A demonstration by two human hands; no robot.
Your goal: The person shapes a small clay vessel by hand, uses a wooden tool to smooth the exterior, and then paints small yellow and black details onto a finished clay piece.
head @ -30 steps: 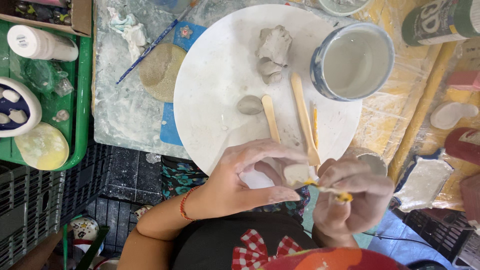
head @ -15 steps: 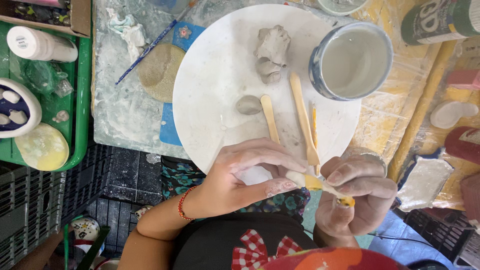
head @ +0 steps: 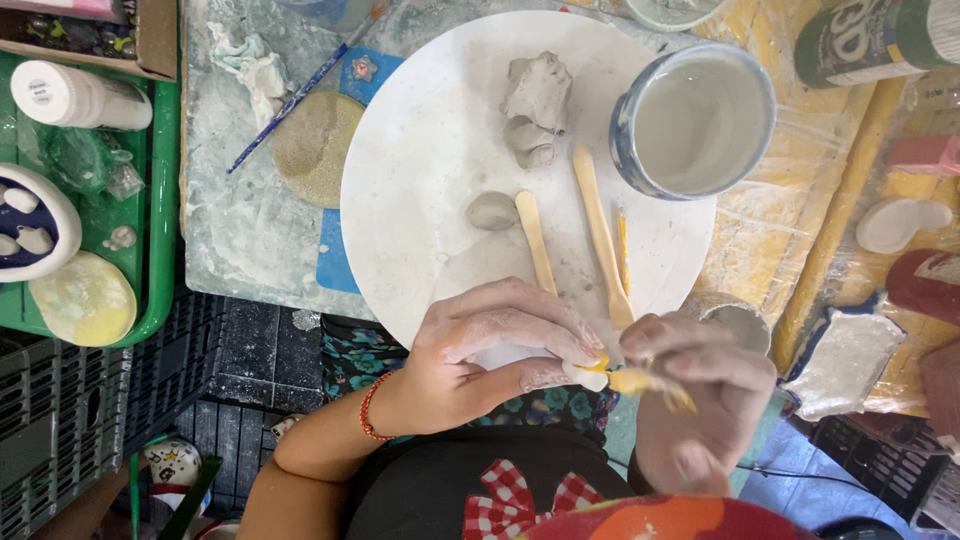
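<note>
Gripping a small white clay piece between thumb and fingertips, the left hand sits at six o'clock of the round white board, over its near edge. The right hand, at about five o'clock, is closed on a yellow tool whose tip touches the clay piece. Two wooden sticks lie on the board just above the hands. A small grey clay ball rests beside them at nine o'clock. Grey clay lumps sit toward twelve o'clock. A blue-rimmed cup of cloudy water stands at two o'clock.
</note>
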